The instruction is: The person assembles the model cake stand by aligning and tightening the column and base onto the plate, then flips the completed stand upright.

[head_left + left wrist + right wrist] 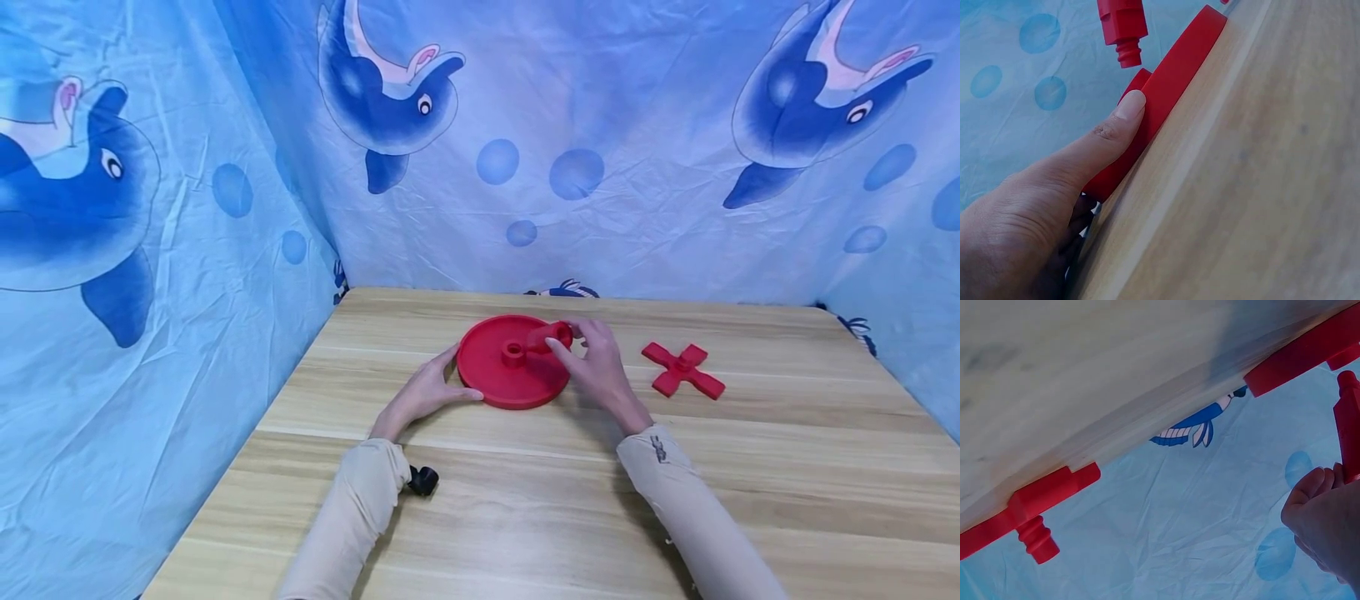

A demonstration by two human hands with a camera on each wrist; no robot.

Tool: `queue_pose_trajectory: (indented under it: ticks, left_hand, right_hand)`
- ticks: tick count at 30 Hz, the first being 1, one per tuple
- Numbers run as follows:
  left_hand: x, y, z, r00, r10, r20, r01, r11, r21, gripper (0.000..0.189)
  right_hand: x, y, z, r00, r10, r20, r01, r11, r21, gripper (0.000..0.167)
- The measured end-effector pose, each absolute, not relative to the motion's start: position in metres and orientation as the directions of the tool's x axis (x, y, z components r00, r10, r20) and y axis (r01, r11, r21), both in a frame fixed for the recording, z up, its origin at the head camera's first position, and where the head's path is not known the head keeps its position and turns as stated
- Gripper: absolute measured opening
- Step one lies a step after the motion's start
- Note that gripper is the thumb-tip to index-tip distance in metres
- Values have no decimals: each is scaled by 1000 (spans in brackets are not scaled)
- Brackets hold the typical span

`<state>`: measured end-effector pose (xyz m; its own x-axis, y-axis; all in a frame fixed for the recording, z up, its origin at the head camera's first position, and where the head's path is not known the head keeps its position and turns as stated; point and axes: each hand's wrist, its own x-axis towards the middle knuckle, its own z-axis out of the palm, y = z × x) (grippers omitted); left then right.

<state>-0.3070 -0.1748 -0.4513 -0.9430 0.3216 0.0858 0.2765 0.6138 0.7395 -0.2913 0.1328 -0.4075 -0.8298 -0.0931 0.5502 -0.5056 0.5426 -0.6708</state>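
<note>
A round red plastic base (491,385) with a raised rim and a short hollow socket (513,354) at its middle lies flat on the table. My left hand (427,392) holds its left side, the thumb (1130,106) along the near edge and the fingers round the far side. Over the right part of the base, my right hand (600,367) pinches a red post (543,339). That post is tilted, with its hollow end toward the hand. Its threaded end (1129,55) points down toward the socket and is apart from it in the left wrist view.
A red cross-shaped piece (671,379) lies to the right on the wooden table (510,517), its threaded stub (1039,539) standing up. Blue cloth (525,250) printed with dolphins hangs behind the table and at both sides. A small black device (424,481) sits at the left cuff.
</note>
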Motion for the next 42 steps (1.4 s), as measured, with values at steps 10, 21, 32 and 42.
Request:
queue_pose_trajectory:
  ticks: [10,21,32,42]
  left_hand:
    - [-307,-175,-450,-944,320,79,272,620,736,118]
    - [-306,-174,-448,-948,310,73,265,640,721,117]
    - [-306,-175,-452,-946,317,66,261,626,735,117]
    - [-306,-175,-452,-948,311,68,259,631,731,117]
  right_hand:
    - [-295,124,-405,-843,-110,526,-496,536,-683,45]
    - [-299,112,-404,-851,-115,513,-483,556,-676,46]
    - [-308,100,-399,-837,-133,530,-505,560,-657,47]
    - [-318,88,-394,-825,-144,547,-521,569,-637,46]
